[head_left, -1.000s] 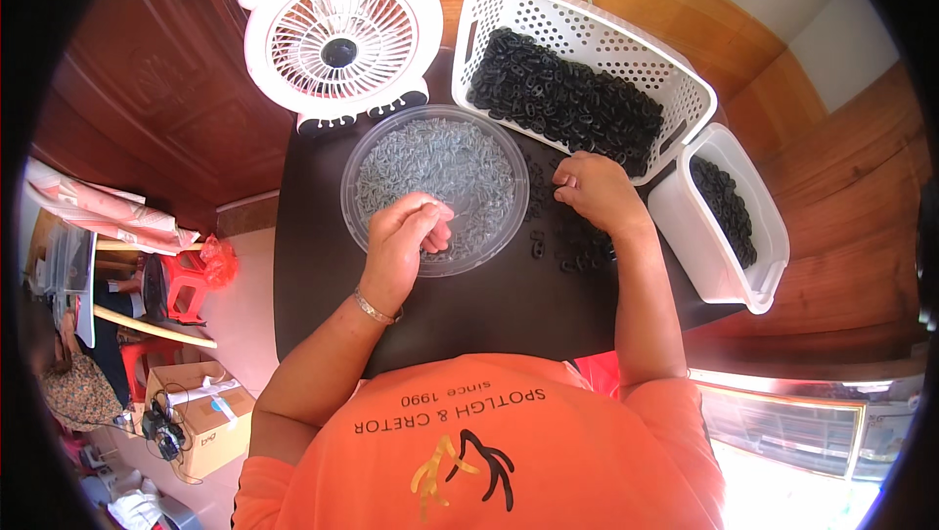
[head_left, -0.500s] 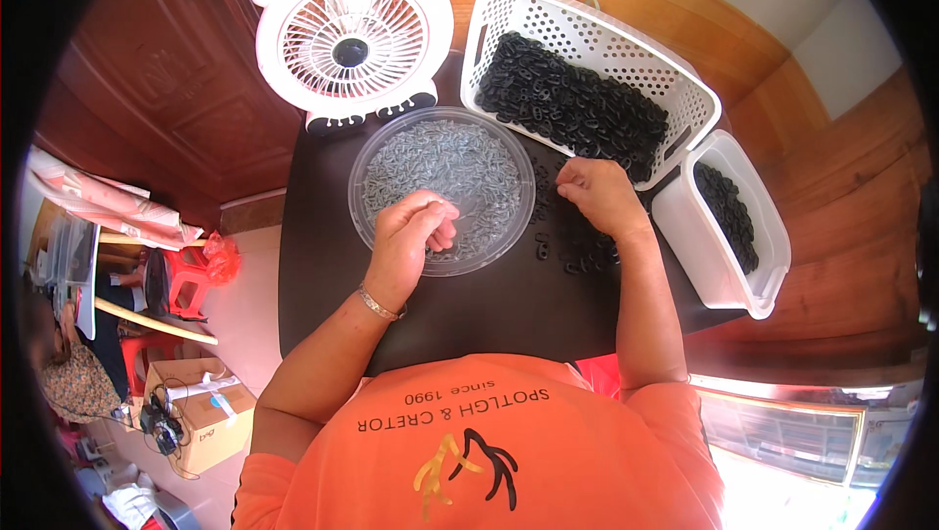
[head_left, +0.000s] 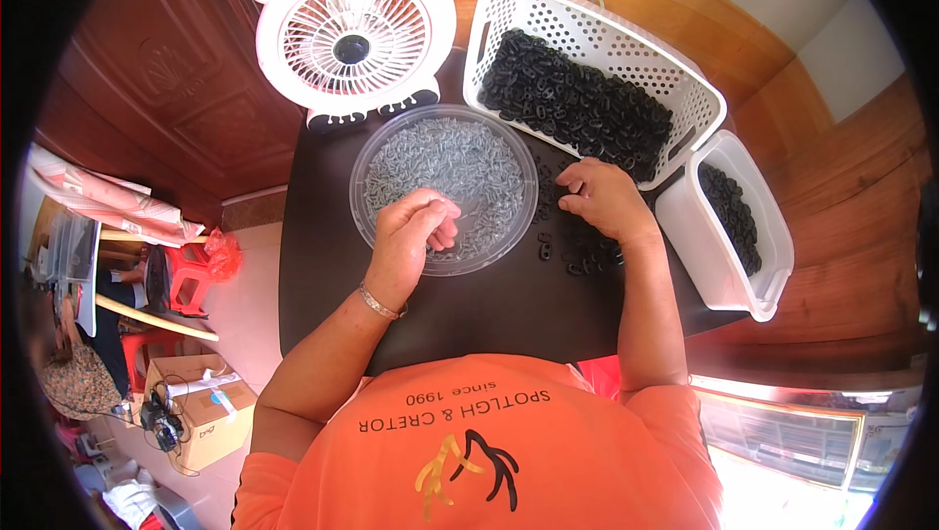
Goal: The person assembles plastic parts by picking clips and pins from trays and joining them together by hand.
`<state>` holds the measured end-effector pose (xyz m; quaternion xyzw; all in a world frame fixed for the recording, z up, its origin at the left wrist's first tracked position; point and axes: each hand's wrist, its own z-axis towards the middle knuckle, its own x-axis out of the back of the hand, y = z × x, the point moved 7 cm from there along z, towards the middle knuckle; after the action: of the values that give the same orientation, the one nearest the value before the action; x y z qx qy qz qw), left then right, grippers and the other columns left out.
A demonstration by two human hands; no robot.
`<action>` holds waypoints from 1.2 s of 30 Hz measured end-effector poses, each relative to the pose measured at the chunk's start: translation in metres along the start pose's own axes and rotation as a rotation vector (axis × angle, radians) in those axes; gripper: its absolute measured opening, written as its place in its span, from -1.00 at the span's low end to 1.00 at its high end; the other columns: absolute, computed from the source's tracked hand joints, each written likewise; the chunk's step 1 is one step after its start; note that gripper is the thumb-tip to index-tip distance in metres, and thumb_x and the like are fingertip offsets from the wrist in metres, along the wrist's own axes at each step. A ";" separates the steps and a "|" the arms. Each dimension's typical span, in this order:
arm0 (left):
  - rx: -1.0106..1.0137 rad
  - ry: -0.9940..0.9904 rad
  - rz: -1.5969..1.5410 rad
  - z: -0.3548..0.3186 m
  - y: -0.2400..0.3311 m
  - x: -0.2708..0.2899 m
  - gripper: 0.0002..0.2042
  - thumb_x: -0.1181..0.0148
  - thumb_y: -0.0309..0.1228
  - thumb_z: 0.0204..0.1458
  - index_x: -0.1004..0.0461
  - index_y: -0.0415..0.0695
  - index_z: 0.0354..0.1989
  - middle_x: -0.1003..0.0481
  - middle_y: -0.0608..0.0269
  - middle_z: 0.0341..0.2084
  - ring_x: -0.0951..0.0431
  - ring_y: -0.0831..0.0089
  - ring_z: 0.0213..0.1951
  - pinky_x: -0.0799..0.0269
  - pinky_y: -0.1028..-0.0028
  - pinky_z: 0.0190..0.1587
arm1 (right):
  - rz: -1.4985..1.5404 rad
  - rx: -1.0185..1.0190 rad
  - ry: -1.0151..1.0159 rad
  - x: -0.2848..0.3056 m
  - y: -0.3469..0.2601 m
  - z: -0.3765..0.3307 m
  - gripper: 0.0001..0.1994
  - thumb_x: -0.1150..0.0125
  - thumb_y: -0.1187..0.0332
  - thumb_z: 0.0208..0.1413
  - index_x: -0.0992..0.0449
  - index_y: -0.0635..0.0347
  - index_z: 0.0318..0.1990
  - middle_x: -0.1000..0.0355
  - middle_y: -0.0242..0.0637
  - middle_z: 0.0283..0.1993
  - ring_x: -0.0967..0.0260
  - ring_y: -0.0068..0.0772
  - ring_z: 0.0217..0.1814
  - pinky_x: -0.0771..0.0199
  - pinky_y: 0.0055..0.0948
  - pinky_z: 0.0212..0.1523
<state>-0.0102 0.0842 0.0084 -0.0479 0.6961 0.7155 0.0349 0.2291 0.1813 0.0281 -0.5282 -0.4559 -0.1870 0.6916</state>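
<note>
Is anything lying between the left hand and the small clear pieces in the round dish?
Nothing visible does. The left hand hangs directly over the clear round dish, fingers curled above the small clear pieces. The fan stands behind the dish, out of the way.

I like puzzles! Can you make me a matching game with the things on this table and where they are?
Things:
1. fan
2. round clear dish
3. big white basket
4. small white tub

Places:
A. far right, beside the right hand
B. under the left hand
C. back left of the table
D. back right, full of black pieces

Pairs: 1-C, 2-B, 3-D, 4-A
</note>
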 end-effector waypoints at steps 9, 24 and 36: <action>0.008 -0.001 -0.007 0.001 0.001 -0.002 -0.78 0.05 -0.39 0.13 -0.49 -0.26 -0.38 -0.46 0.26 -0.57 -0.44 0.56 -0.53 -0.32 0.59 -0.43 | -0.218 0.082 0.032 -0.009 -0.009 0.003 -0.86 -0.17 0.35 -0.05 -0.54 0.20 -0.39 -0.47 -0.13 -0.33 -0.43 -0.06 -0.21 -0.41 -0.16 -0.14; 0.011 -0.024 -0.018 -0.001 -0.003 -0.004 -0.81 0.01 -0.38 0.14 -0.49 -0.22 -0.34 -0.45 0.30 -0.58 -0.41 0.61 -0.53 -0.31 0.61 -0.46 | 0.565 0.036 -0.113 -0.024 -0.044 0.002 -0.85 -0.10 0.38 0.12 -0.45 0.31 -0.36 -0.36 -0.47 -0.46 -0.25 -0.67 -0.38 -0.30 -0.59 -0.33; -0.004 -0.136 0.041 -0.003 -0.007 -0.015 -0.85 0.06 -0.39 0.16 -0.34 -0.23 -0.29 -0.41 0.29 -0.54 -0.41 0.58 -0.50 -0.33 0.57 -0.42 | 0.495 0.160 -0.177 -0.051 -0.104 -0.014 -0.89 -0.11 0.44 0.12 -0.48 0.31 -0.35 -0.39 -0.41 -0.45 -0.24 -0.64 -0.41 -0.29 -0.57 -0.37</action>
<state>0.0058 0.0814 0.0034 0.0148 0.6917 0.7189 0.0674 0.1322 0.1183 0.0438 -0.5816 -0.3849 0.0710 0.7131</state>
